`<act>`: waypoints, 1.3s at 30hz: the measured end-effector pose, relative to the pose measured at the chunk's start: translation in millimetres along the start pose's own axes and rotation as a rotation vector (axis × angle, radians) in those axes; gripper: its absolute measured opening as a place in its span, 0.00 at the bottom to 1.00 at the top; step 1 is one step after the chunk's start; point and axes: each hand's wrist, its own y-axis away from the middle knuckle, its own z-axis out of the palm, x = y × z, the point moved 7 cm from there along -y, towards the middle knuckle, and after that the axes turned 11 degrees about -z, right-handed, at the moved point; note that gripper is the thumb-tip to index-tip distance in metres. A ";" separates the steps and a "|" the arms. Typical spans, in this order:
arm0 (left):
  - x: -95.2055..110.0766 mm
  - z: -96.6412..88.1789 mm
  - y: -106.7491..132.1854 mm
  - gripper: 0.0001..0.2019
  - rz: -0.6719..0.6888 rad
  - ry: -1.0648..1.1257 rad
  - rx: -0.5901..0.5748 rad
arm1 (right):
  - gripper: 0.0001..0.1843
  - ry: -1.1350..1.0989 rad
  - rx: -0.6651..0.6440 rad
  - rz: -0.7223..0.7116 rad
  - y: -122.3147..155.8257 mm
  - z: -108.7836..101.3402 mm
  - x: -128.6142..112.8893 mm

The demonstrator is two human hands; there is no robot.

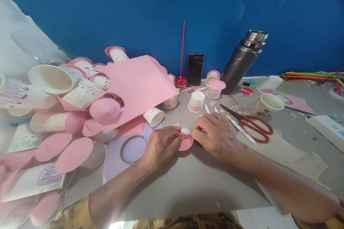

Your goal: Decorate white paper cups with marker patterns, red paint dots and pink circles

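My left hand [163, 146] is closed in a pinch at the edge of a small round of pink paper [186, 144], near the middle of the table. Just above the round lies a small whitish, rolled-looking piece with bluish marks [185, 131]; its exact kind is not clear. My right hand [213, 132] has its fingers closed at the right end of that piece, fingertips partly hidden. A white paper cup with a red pattern [196, 101] stands upside down just beyond my hands. Red-handled scissors [255, 127] and a white marker [240, 128] lie right of my right hand.
Decorated paper cups with pink rounds [75, 154] crowd the left, under a pink sheet [139, 86]. A tape roll [133, 149] rests on purple paper [114, 161]. A dark flask [242, 64], a phone [195, 68] and a green-lined cup [267, 104] stand farther back.
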 end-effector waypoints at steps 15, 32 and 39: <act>6.1 -0.3 1.2 0.13 0.041 -0.033 0.028 | 0.16 -0.032 -0.136 0.116 8.3 12.7 5.0; -3.7 -7.5 -2.3 0.08 -0.173 0.154 0.077 | 0.15 0.089 -0.043 0.219 9.9 3.4 16.2; -13.3 -10.0 -3.0 0.07 -0.274 0.186 0.105 | 0.11 0.022 0.022 0.308 16.9 -0.1 27.8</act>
